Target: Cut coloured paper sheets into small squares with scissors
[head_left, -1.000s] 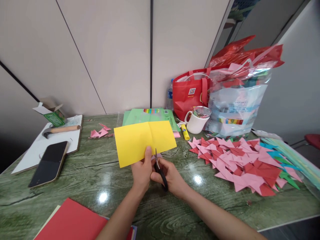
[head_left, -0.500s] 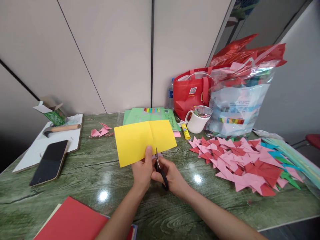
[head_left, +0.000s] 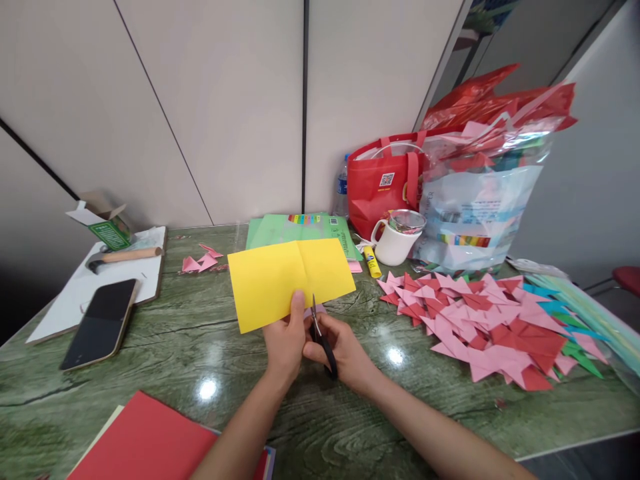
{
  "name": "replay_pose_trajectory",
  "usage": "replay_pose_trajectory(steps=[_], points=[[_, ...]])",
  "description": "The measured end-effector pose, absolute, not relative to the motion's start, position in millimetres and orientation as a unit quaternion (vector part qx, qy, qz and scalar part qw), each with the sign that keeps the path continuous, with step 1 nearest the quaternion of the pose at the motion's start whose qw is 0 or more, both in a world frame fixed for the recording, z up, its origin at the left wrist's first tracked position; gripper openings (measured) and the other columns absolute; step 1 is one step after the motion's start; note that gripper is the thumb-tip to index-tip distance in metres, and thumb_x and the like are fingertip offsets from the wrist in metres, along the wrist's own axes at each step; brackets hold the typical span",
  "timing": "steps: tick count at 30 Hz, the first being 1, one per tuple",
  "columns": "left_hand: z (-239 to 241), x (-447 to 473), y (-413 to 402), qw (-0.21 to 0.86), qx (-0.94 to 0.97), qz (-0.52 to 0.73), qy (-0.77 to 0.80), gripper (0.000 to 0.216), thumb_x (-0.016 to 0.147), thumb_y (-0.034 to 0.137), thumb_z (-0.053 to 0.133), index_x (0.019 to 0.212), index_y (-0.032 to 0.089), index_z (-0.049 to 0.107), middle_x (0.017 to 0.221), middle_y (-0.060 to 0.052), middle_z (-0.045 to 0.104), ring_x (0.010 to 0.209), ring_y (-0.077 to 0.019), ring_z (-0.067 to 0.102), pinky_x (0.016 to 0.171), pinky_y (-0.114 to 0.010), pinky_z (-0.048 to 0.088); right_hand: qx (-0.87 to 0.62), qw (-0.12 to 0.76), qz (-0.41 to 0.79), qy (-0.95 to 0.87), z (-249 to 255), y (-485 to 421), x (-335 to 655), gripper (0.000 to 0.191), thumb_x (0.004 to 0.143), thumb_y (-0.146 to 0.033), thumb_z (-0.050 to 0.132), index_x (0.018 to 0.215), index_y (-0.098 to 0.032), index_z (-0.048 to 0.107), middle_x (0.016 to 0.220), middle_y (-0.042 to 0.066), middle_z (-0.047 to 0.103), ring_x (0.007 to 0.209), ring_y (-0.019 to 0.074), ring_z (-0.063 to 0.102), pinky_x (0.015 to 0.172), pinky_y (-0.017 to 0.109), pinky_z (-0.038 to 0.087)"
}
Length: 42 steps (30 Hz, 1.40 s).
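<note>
My left hand (head_left: 283,341) pinches the lower edge of a yellow paper sheet (head_left: 280,277), holding it up over the green table (head_left: 165,340). The sheet has a vertical crease down its middle. My right hand (head_left: 345,350) grips black-handled scissors (head_left: 320,333). Their blades point up at the sheet's lower edge, right at the crease and beside my left thumb.
A heap of folded pink and red paper pieces (head_left: 490,327) lies at the right. Behind it stand a white mug (head_left: 395,243), a glue stick (head_left: 371,262), a red bag (head_left: 385,187) and a clear plastic bag (head_left: 475,200). A phone (head_left: 100,323), hammer (head_left: 123,257) and red paper (head_left: 145,440) lie left.
Almost nothing differs. The hands, the sheet and the scissors stay where they were; the view has only drifted slightly.
</note>
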<state>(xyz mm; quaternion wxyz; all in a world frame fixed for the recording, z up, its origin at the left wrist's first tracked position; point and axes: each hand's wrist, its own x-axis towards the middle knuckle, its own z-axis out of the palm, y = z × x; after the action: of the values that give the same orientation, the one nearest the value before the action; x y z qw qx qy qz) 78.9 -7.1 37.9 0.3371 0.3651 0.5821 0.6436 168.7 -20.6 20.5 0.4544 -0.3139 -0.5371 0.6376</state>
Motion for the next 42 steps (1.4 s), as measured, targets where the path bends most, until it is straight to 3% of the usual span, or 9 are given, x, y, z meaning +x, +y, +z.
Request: replay_pose_trajectory(steps=[42], points=[[38.5, 77.8, -7.9, 0.329, 0.368, 0.642, 0.586, 0.027, 0.070, 0.036, 0.059, 0.085, 0.014, 0.062, 0.095, -0.011, 0.066, 0.087, -0.0204, 0.061, 0.083, -0.031, 0.045, -0.332, 0.470, 0.615, -0.538, 18.6, -21.8, 167.0, 0.039, 0.056, -0.046, 0.072, 0.071, -0.017, 0.050, 0.060, -0.004, 0.047, 0.053, 0.0088, 0.039, 0.049, 0.021, 0.034]])
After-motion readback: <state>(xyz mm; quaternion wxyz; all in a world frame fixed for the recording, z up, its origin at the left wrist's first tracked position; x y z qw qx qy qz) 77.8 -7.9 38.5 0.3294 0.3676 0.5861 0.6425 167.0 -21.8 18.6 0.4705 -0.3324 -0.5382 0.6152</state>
